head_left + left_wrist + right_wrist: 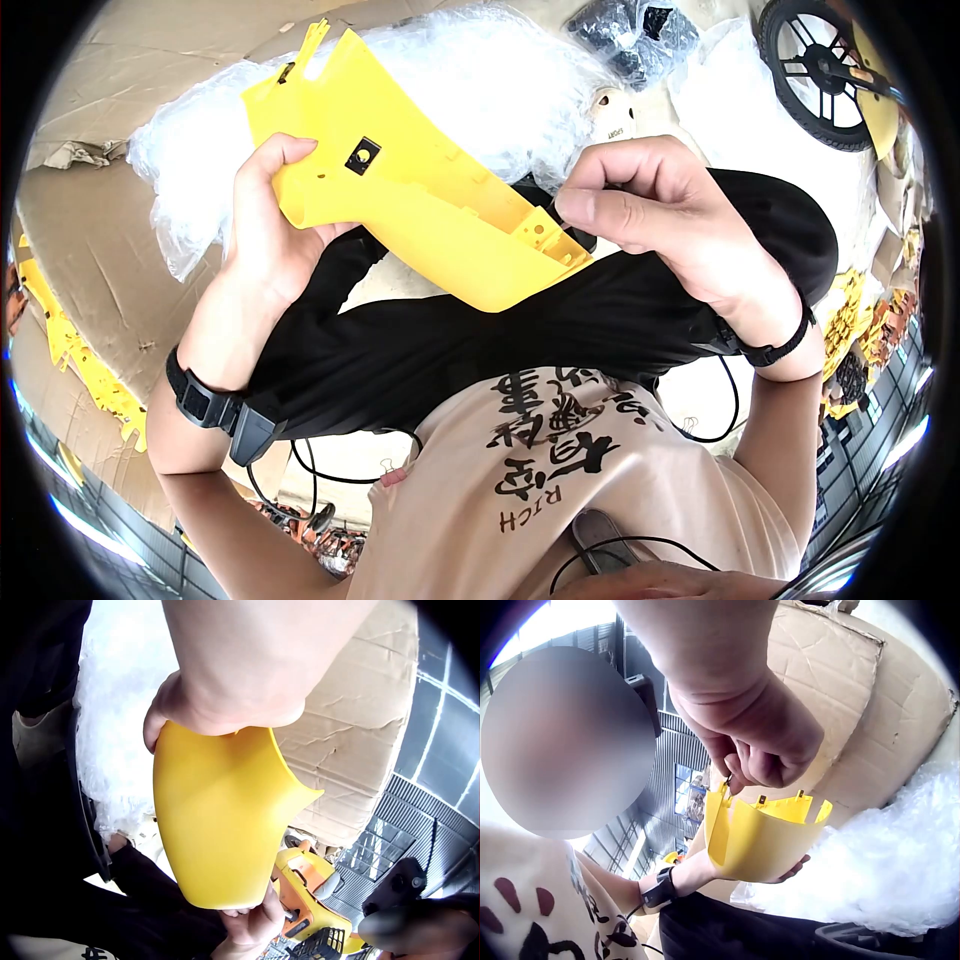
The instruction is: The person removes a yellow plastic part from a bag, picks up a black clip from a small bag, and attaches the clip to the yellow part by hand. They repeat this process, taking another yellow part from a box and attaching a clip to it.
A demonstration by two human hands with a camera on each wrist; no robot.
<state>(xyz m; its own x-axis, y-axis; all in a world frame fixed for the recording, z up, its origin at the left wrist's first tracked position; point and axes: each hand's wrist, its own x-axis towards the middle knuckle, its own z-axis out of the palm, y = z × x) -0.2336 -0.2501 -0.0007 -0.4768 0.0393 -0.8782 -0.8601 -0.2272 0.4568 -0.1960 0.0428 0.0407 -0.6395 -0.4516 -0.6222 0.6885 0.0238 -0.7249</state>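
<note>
A curved yellow plastic shell (410, 165) is tilted above the person's lap. My left hand (263, 215) grips its wider end, thumb over the near face and the other fingers behind. A small black square fitting (350, 164) with a hole sits in that face. My right hand (660, 205) is at the narrow end, fingers curled, thumb and index pinching a small dark metal piece (728, 781) right at the shell's edge. Its exact kind I cannot tell. Along the shell's rim in the right wrist view sit dark clips (762, 799).
Crumpled clear plastic wrap (480, 70) lies past the shell, beside cardboard (100, 230). A black spoked wheel (815, 75) stands at the far right. Yellow parts (75, 365) lie along the left edge. Black-trousered legs (420, 340) fill the space below the shell.
</note>
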